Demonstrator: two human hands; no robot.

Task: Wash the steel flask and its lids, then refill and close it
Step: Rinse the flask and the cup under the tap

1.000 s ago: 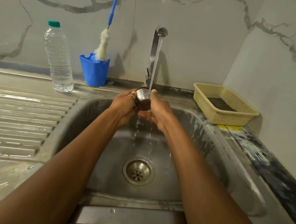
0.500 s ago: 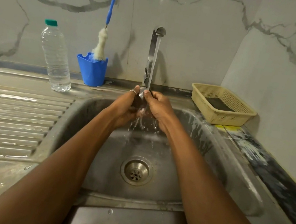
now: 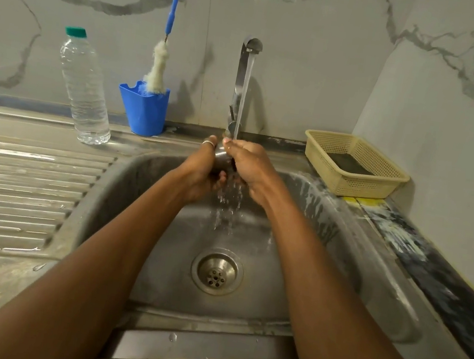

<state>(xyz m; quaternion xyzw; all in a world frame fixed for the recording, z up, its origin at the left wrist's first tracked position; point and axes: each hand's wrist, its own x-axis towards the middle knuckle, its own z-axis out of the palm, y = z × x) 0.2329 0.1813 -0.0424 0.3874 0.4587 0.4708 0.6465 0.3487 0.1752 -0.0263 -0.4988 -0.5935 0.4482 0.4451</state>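
One steel lid [image 3: 222, 156] out over the sink [image 3: 330, 224], far side, right under the tap [image 3: 241, 87], water [image 3: 244, 97] streaming off it. Wedged between both hands: left hand [image 3: 201, 174] curled round its left side, right hand [image 3: 251, 167] curled over its right, fingertips close together on top. Ribbed draining board [image 3: 14, 177] to the left; plastic bottle [image 3: 85, 86], blue cup [image 3: 144, 111] and yellow basket [image 3: 354, 166] along the far edge, marble wall [image 3: 312, 37] behind.

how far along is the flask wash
Done: nothing provable; the flask itself is out of view. In hand: left hand and right hand hold a steel lid under the running tap, over the sink. Left: refilling and closing; the bottle stands capped beside the sink.
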